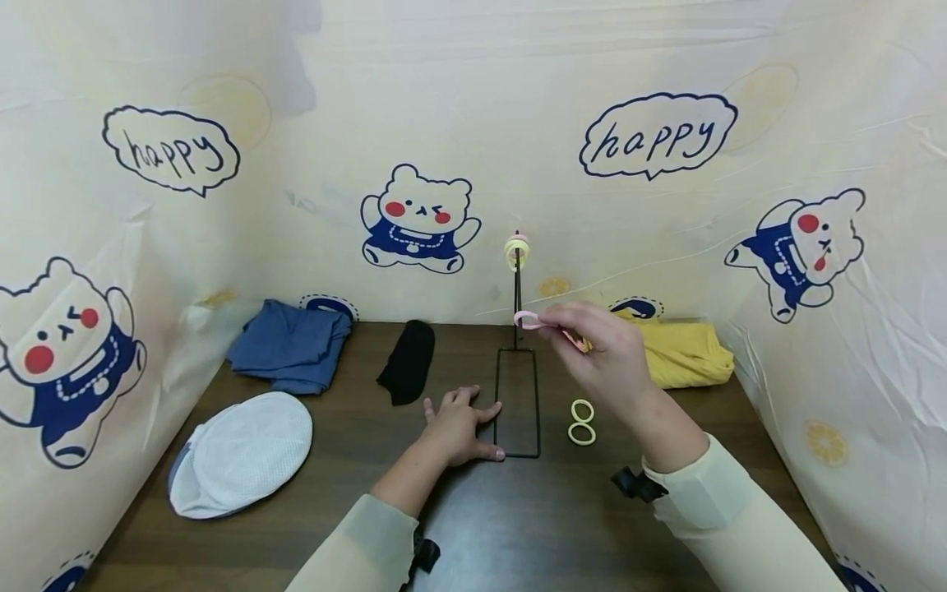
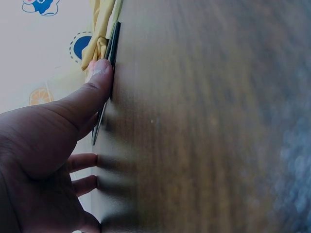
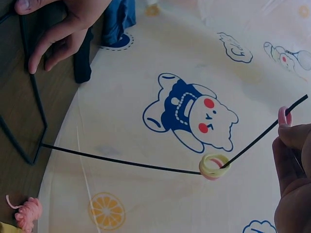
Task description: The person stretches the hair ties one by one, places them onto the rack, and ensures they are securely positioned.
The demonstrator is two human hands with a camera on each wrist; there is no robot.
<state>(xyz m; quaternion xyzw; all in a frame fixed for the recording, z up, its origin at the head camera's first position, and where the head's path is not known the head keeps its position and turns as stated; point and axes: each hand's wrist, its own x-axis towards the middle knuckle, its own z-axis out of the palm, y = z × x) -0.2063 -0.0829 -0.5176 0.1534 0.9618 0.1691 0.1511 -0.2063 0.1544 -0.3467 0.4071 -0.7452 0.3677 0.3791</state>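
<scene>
My right hand (image 1: pixel 602 349) pinches a pink ring (image 3: pixel 283 116) between thumb and fingertips. In the right wrist view that ring is around the slanted arm of a black wire stand (image 3: pixel 121 160), close to its free tip. Yellow and pink rings (image 3: pixel 214 166) hang together at the bend of the stand. My left hand (image 1: pixel 460 429) rests with spread fingers at the stand's rectangular base (image 1: pixel 538 411), thumb and index finger on its left side. Two pale yellow rings (image 1: pixel 581 434) lie on the table to the right of the base.
On the brown table (image 1: pixel 348 510) lie folded blue cloth (image 1: pixel 292 345), a white cap (image 1: pixel 244 452) and a black sock (image 1: pixel 408 362). Folded yellow cloth (image 1: pixel 688 353) lies behind my right hand, near a bundle of pink cord (image 3: pixel 28 213). A printed curtain (image 1: pixel 518 82) encloses the table.
</scene>
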